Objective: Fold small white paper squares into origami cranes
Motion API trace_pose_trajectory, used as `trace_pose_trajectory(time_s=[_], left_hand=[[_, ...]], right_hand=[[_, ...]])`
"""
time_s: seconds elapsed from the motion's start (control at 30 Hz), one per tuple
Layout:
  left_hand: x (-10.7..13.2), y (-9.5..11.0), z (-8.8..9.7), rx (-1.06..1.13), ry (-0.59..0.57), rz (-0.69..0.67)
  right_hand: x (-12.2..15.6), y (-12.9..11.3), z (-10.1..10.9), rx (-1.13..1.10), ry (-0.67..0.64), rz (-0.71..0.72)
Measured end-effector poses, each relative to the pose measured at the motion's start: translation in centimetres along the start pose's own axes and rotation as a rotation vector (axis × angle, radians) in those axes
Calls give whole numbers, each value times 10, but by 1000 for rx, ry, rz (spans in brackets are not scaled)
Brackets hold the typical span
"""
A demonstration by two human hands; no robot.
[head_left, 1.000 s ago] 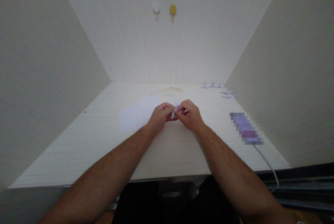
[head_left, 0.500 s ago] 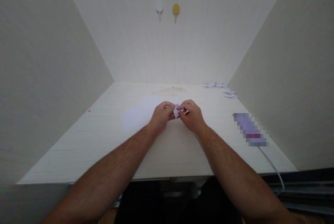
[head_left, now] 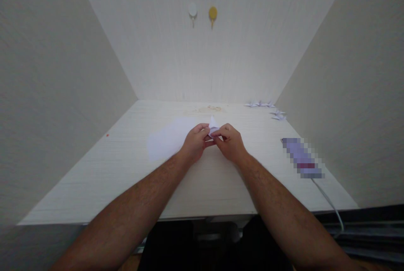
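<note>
Both my hands meet over the middle of a pale wooden desk (head_left: 94, 178). Between them is a small folded piece of pale lilac paper (head_left: 213, 124), its pointed tip sticking up above the fingers. My left hand (head_left: 195, 141) pinches it from the left with thumb and fingers closed. My right hand (head_left: 229, 141) pinches it from the right, fingers curled. A flat sheet of the same pale paper (head_left: 168, 136) lies on the desk just left of and behind my left hand.
Several small folded paper figures (head_left: 259, 104) sit at the far right corner, with more (head_left: 277, 114) along the right wall. A blurred-out flat object (head_left: 302, 157) with a white cable (head_left: 328, 201) lies at the right. Two hooks (head_left: 202, 12) hang on the back wall.
The folded paper has been turned up between my fingers, so its pointed tip now stands higher above them. My hands stay in nearly the same place.
</note>
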State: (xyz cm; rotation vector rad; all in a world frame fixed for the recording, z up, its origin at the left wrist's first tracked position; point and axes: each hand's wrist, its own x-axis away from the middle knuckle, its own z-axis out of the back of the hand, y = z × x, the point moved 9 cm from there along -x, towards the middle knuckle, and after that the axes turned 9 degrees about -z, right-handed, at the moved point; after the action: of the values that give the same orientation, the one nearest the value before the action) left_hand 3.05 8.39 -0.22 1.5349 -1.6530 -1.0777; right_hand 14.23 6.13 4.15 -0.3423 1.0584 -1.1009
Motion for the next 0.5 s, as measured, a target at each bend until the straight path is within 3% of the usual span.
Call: trace_pose_trajectory(time_s=[0.5], left_hand=[[0,-1,1,-46,-23,33]], right_hand=[[-4,20,-4,-115,-84,-190]])
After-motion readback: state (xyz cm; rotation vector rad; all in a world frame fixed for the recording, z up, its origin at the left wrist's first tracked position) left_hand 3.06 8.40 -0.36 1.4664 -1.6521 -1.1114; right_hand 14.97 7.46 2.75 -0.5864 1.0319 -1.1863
